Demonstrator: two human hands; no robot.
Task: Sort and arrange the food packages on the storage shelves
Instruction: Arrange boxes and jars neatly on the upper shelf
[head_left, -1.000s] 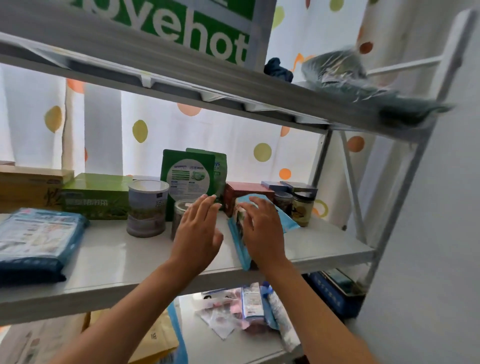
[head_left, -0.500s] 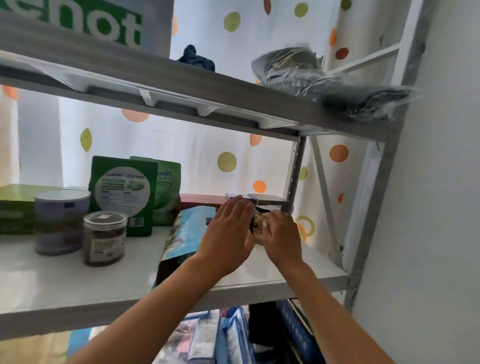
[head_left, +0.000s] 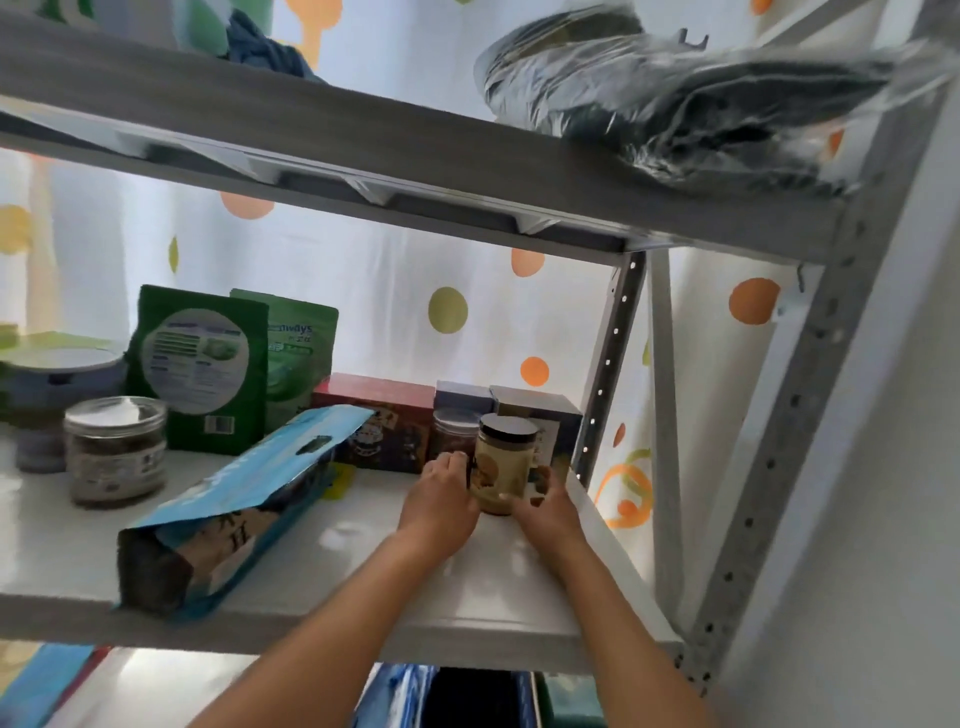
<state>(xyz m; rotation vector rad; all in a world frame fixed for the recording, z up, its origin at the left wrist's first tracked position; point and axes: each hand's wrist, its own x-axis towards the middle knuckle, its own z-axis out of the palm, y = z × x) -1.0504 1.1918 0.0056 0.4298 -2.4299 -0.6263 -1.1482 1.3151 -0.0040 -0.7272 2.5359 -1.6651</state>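
Note:
A tan jar with a dark lid (head_left: 505, 462) stands near the right end of the white middle shelf (head_left: 363, 551). My left hand (head_left: 440, 506) grips its left side and my right hand (head_left: 549, 506) grips its right side and base. Just behind it are a second dark jar (head_left: 451, 434), a red box (head_left: 382, 423) and two grey boxes (head_left: 540, 410). A long blue package (head_left: 228, 512) lies diagonally on the shelf to the left, its dark end at the front edge.
Two green pouches (head_left: 208, 364), a clear jar of dark contents (head_left: 114, 449) and a grey tin (head_left: 52, 395) stand at the left. The upper shelf (head_left: 415, 150) carries a plastic-wrapped dark bundle (head_left: 701, 98). A perforated metal post (head_left: 779, 441) frames the right side. Blue packages (head_left: 400, 696) lie below.
The view has swung right along the shelf. Both hands left the blue package, moved to the right end and closed round the tan jar, which now stands in front of the boxes.

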